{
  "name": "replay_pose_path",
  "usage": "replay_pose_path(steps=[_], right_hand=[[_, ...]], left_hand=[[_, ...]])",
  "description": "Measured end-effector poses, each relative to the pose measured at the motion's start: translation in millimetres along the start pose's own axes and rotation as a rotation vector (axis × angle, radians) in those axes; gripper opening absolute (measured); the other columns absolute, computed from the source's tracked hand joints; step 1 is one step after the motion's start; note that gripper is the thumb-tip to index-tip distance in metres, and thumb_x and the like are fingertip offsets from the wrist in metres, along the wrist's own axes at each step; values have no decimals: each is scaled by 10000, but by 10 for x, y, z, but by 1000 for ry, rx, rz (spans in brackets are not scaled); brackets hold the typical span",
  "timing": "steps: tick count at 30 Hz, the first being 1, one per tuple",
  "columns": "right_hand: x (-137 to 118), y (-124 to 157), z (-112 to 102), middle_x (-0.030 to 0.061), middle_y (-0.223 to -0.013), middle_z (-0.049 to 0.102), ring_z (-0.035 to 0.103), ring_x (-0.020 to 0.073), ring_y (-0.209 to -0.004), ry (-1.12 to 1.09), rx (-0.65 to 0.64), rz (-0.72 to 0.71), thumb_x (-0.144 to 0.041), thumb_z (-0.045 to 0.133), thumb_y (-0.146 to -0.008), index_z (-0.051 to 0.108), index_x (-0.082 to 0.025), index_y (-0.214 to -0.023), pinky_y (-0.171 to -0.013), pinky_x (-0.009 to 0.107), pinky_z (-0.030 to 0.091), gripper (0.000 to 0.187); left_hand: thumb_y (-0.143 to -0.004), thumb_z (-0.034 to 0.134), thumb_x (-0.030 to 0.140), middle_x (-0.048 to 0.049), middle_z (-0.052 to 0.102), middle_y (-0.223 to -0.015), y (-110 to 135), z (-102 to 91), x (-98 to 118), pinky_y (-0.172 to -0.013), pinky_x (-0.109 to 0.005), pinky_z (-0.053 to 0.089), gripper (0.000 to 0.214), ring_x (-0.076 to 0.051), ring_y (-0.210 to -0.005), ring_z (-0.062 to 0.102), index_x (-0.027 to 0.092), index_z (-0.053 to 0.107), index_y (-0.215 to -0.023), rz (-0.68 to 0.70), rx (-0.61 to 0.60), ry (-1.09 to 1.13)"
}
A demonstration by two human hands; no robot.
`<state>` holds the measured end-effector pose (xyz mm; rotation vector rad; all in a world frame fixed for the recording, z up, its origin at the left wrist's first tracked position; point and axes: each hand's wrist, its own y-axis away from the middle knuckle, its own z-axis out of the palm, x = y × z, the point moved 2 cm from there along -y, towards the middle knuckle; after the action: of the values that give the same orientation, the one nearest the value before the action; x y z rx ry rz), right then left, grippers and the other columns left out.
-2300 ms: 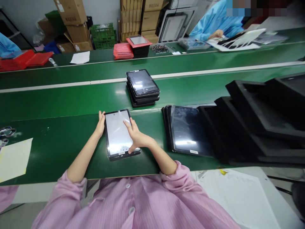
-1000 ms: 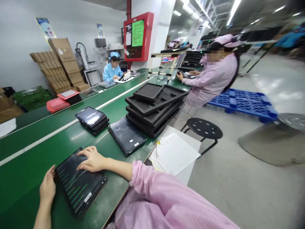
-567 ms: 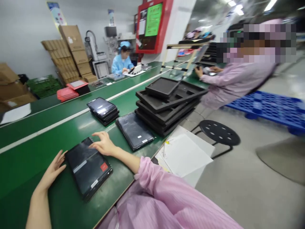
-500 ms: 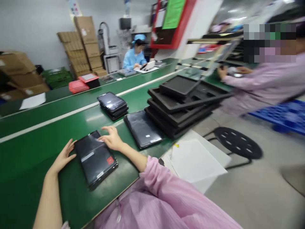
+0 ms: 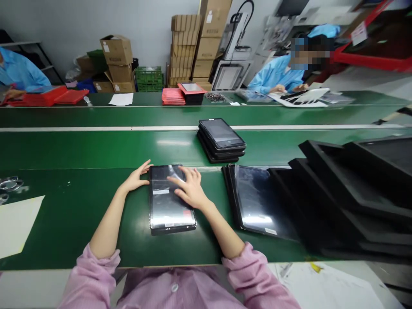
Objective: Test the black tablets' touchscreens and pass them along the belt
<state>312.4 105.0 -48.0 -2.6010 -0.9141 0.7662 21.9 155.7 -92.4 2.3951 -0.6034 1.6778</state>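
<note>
A dark, glossy tablet (image 5: 170,206) lies on the green bench in front of me, on top of what looks like another one. It carries a white strip label and a red sticker. My left hand (image 5: 134,179) is at its left edge, thumb and fingers apart. Over its upper right part, my right hand (image 5: 190,188) rests on the screen with fingers spread. To the right, a stack of larger dark panels (image 5: 260,201) lies beside black trays (image 5: 341,193). Farther back sits a small stack of tablets (image 5: 222,135).
A white strip (image 5: 96,129) runs along the green bench (image 5: 96,150). Paper (image 5: 19,223) and clear rings (image 5: 11,183) lie at left. Across the bench are red pieces (image 5: 173,96) and two people in blue (image 5: 273,75). Cartons (image 5: 117,56) stand by the wall.
My view has swung left and levelled out, so the bench now runs straight across. My right hand has spread flatter over the tablet; the left stays at its edge.
</note>
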Motion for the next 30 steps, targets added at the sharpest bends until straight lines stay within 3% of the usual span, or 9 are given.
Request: replay_pose_path(steps=[3, 7, 9, 13, 18, 22, 27, 30], right_hand=[[335, -121, 9, 135, -1397, 509, 438, 326, -1300, -204, 165, 230, -657, 205, -980, 531, -299, -1422, -1108, 572, 297, 656], [635, -141, 217, 139, -1251, 630, 582, 285, -1151, -550, 155, 430, -704, 125, -957, 472, -218, -1451, -1044, 492, 420, 775], [651, -100, 296, 128, -1294, 620, 575, 278, -1182, -600, 164, 435, -717, 143, -953, 484, -230, -1436, -1057, 472, 416, 766], [571, -34, 318, 103, -1338, 597, 501, 283, -1274, -500, 139, 321, -734, 193, -946, 590, -257, -1332, -1118, 474, 346, 731], [579, -1, 286, 92, -1133, 653, 513, 278, -1234, -533, 120, 359, -718, 122, -957, 709, -236, -957, -1091, 464, 366, 760], [576, 11, 272, 84, -1187, 643, 551, 253, -1164, -578, 158, 373, -664, 184, -986, 661, -249, -1140, -1062, 446, 390, 652], [615, 2, 299, 90, -1015, 661, 540, 269, -1173, -679, 160, 425, -688, 203, -972, 701, -216, -883, -1087, 450, 370, 692], [662, 10, 311, 111, -1093, 613, 544, 267, -1168, -797, 274, 498, -720, 219, -951, 692, -202, -942, -1019, 421, 448, 702]], left_hand=[[-728, 727, 208, -138, 430, -1548, -12, 44, 17, -1165, -481, 330, 988, -280, -1421, 417, 240, 221, -1576, 6, 7, -42], [-759, 638, 163, -107, 518, -1486, -22, 141, 58, -1114, -458, 397, 828, -260, -1331, 524, 247, 343, -1528, 19, 68, -163], [-778, 606, 163, -96, 559, -1448, -12, 183, 64, -1098, -452, 415, 778, -249, -1293, 555, 248, 366, -1513, 21, 85, -197], [-802, 555, 170, -91, 558, -1445, 34, 216, 30, -1120, -444, 389, 726, -234, -1275, 557, 234, 386, -1505, 21, 104, -213], [-895, 450, 264, -94, 561, -1433, 97, 313, 41, -1134, -448, 354, 589, -245, -1292, 522, 222, 436, -1483, -3, 148, -112], [-1013, 268, 471, -86, 531, -1459, 135, 510, 127, -1157, -491, 284, 539, -258, -1350, 455, 251, 455, -1468, -39, 263, -273], [-1011, 105, 586, -109, 530, -1458, 161, 630, 181, -1148, -494, 295, 677, -258, -1354, 452, 227, 467, -1456, -20, 328, -387], [-1002, 94, 615, -122, 535, -1451, 167, 608, 190, -1148, -497, 298, 710, -264, -1345, 463, 212, 474, -1447, 2, 329, -391]])
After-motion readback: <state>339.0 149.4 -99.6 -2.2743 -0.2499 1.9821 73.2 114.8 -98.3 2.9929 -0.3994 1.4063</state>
